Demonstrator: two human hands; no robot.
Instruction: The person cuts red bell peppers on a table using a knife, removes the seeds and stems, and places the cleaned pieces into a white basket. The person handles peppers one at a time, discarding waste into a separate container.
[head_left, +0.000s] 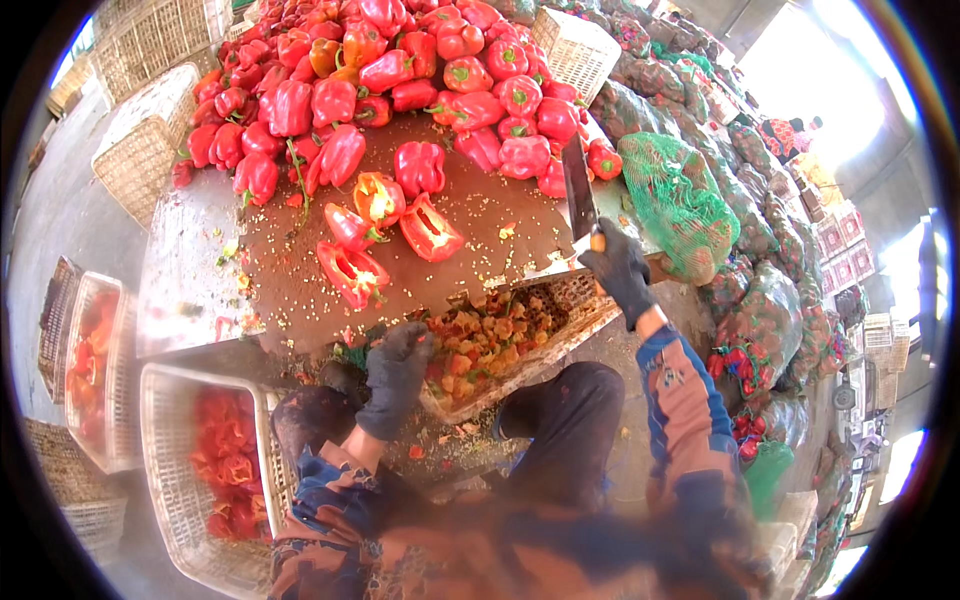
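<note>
My right hand (619, 264), in a dark glove, grips a broad-bladed knife (579, 187) by its handle at the table's right edge. The blade points away from me. My left hand (396, 369), also gloved, has its fingers curled at the left end of a crate of pepper scraps (491, 341); nothing clearly shows in its grasp. Beyond it, a halved red bell pepper (354, 274) lies cut side up on the brown board (480, 225). Other cut pepper pieces (431, 229) and a whole pepper (419, 169) lie near it, among scattered seeds.
A large heap of red bell peppers (330, 101) covers the table's far side. To my left stands a white plastic crate (161, 450) holding cut peppers (229, 457). A green mesh sack (679, 202) leans at the table's right corner, before stacked filled sacks (772, 315).
</note>
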